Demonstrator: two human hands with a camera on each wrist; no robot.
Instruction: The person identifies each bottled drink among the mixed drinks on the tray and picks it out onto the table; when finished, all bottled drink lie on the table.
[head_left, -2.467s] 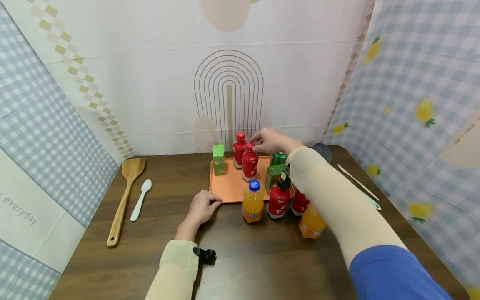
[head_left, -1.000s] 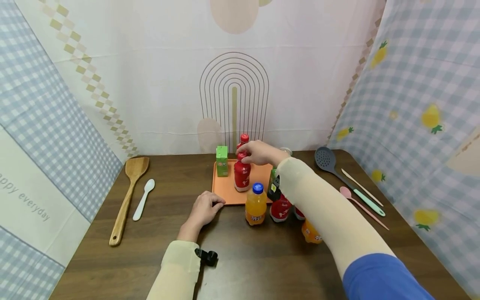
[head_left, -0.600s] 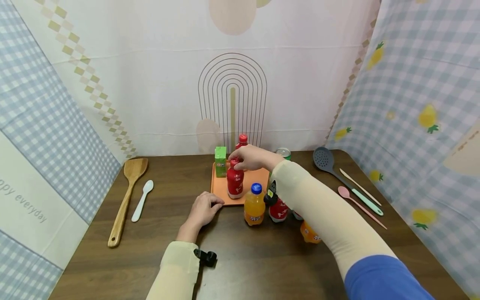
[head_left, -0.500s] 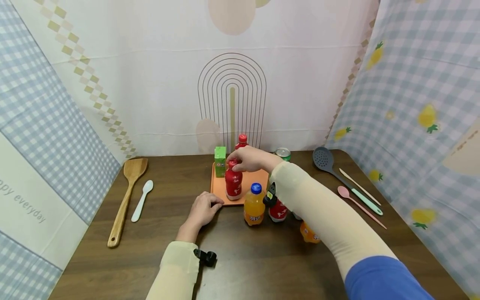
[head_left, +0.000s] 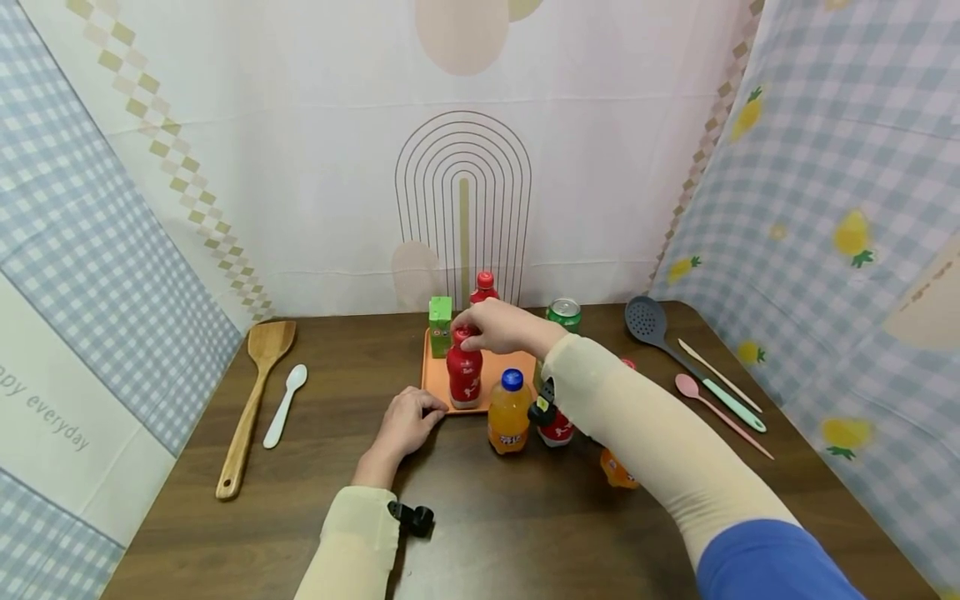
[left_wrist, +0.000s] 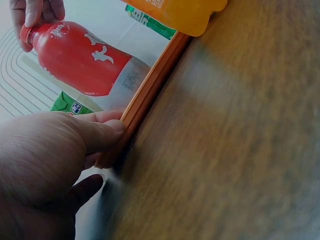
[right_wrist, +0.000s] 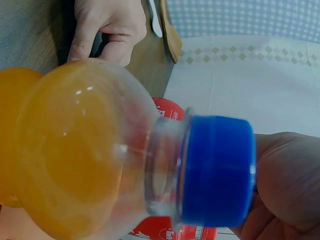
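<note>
My right hand pinches the red cap of a red bottle, which stands upright at the front left of the orange tray. My left hand grips the tray's front left corner; in the left wrist view the thumb lies against the rim. Behind the held bottle are a green drink carton and a second red bottle, partly covered by my right hand. In the right wrist view a blue-capped bottle of orange drink hides most of the held bottle.
The blue-capped orange bottle stands before the tray, beside another red bottle. A second orange bottle is mostly behind my sleeve. A green can stands further back. Spoons and a slotted skimmer lie right; a wooden spatula lies left.
My right hand has brought the red bottle forward and left, from beside the rear red bottle to the tray's front left. My left hand has kept to the tray corner.
</note>
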